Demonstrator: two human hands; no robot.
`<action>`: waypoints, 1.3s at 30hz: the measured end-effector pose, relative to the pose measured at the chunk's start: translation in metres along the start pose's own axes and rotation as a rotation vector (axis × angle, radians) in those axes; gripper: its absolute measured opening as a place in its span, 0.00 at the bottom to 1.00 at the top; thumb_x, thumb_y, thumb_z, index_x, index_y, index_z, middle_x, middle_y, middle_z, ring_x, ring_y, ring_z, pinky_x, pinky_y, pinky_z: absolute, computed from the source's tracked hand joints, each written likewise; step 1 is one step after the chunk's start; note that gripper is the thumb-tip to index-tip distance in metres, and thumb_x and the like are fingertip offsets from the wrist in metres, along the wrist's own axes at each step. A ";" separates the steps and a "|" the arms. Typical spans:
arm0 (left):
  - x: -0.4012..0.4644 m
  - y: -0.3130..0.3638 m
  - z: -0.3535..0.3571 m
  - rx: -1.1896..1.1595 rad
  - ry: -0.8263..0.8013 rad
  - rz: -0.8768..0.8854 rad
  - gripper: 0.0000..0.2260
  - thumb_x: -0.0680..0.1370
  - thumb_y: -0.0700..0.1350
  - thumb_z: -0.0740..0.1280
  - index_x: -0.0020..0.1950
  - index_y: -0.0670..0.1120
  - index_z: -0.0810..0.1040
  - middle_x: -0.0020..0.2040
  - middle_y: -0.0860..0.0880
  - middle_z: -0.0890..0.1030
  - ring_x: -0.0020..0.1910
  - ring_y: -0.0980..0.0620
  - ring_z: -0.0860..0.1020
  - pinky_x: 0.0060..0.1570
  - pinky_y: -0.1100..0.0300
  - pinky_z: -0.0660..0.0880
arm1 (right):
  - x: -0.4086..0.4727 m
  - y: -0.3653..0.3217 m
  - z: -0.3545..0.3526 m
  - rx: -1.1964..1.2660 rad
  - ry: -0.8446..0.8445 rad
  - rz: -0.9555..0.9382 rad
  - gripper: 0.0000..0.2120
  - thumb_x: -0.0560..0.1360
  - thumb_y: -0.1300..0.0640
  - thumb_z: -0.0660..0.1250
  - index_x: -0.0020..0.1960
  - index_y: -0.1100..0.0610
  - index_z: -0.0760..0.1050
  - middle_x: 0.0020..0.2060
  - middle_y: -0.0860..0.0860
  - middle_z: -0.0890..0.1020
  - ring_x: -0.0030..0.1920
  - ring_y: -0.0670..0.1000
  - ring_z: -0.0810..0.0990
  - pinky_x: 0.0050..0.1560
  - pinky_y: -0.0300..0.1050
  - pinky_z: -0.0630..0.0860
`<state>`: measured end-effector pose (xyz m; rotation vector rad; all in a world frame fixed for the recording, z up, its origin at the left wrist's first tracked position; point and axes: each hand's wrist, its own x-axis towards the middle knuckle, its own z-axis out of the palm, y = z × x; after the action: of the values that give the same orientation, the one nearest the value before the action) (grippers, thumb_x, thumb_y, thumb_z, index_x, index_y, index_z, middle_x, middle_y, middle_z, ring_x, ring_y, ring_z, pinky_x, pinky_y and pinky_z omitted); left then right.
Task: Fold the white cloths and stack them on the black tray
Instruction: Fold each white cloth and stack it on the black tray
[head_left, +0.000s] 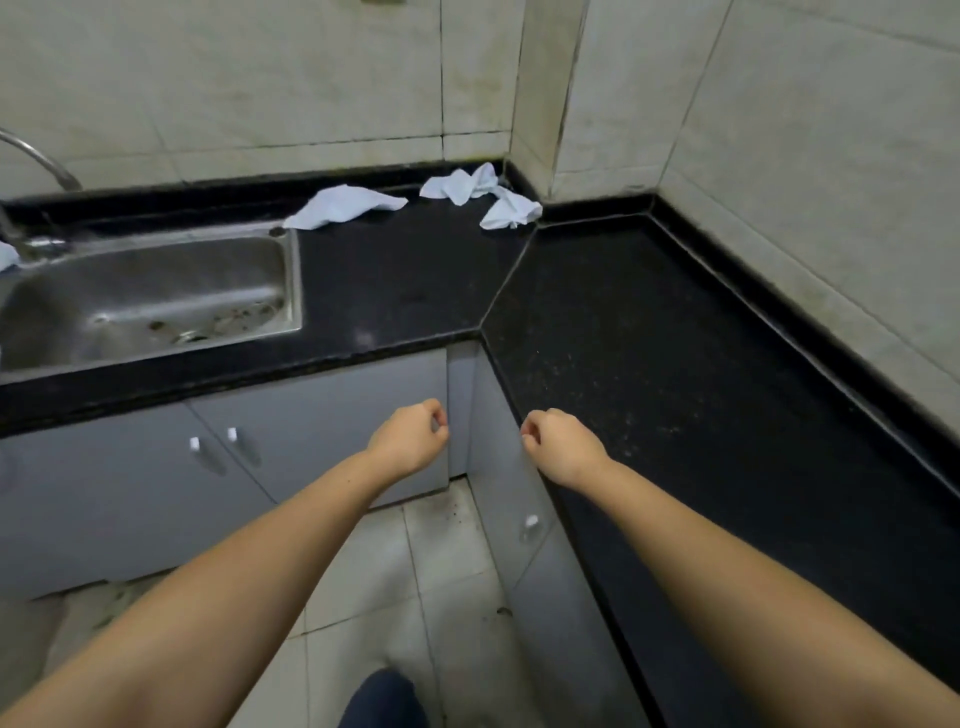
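Task not started as far as I can see: three crumpled white cloths lie unfolded on the glossy black speckled stone countertop (415, 291), none stacked. Long flat one (345, 206) at 11 o'clock just behind the sink corner, bunched one (460, 185) at 12 against the back edge, small wad (510, 212) just right of it near the corner seam. No black tray in view. Left hand (410, 439) and right hand (563, 444) hover below the counter edge, fingers loosely curled, gripping nothing. Cloths look thin, soft, creased. Dull, stained stainless steel sink (150, 296) at 10 o'clock; grey matte cabinet doors (311, 415) below.
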<state>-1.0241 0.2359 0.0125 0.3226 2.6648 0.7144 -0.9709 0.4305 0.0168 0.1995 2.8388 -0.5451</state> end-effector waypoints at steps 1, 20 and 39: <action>0.018 -0.002 -0.006 0.001 -0.002 -0.005 0.08 0.78 0.44 0.60 0.53 0.44 0.74 0.51 0.44 0.79 0.50 0.44 0.77 0.51 0.52 0.76 | 0.019 -0.002 -0.004 0.000 0.001 -0.006 0.12 0.79 0.55 0.57 0.58 0.57 0.75 0.56 0.57 0.76 0.54 0.57 0.77 0.52 0.49 0.74; 0.401 0.001 -0.130 0.021 -0.154 0.223 0.06 0.77 0.44 0.61 0.51 0.46 0.75 0.48 0.45 0.80 0.46 0.46 0.78 0.51 0.49 0.76 | 0.368 -0.023 -0.079 0.178 0.120 0.249 0.12 0.79 0.58 0.58 0.56 0.59 0.77 0.56 0.58 0.77 0.55 0.58 0.77 0.55 0.51 0.75; 0.601 0.050 -0.084 0.298 -0.077 0.221 0.17 0.80 0.48 0.59 0.65 0.42 0.68 0.63 0.41 0.67 0.62 0.44 0.66 0.50 0.53 0.71 | 0.598 0.023 -0.092 -0.148 0.170 0.139 0.12 0.78 0.55 0.59 0.60 0.54 0.74 0.60 0.54 0.73 0.62 0.56 0.68 0.58 0.49 0.63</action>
<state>-1.5974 0.4264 -0.0640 0.7171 2.6848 0.3528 -1.5611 0.5387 -0.0650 0.4299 2.9831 -0.3007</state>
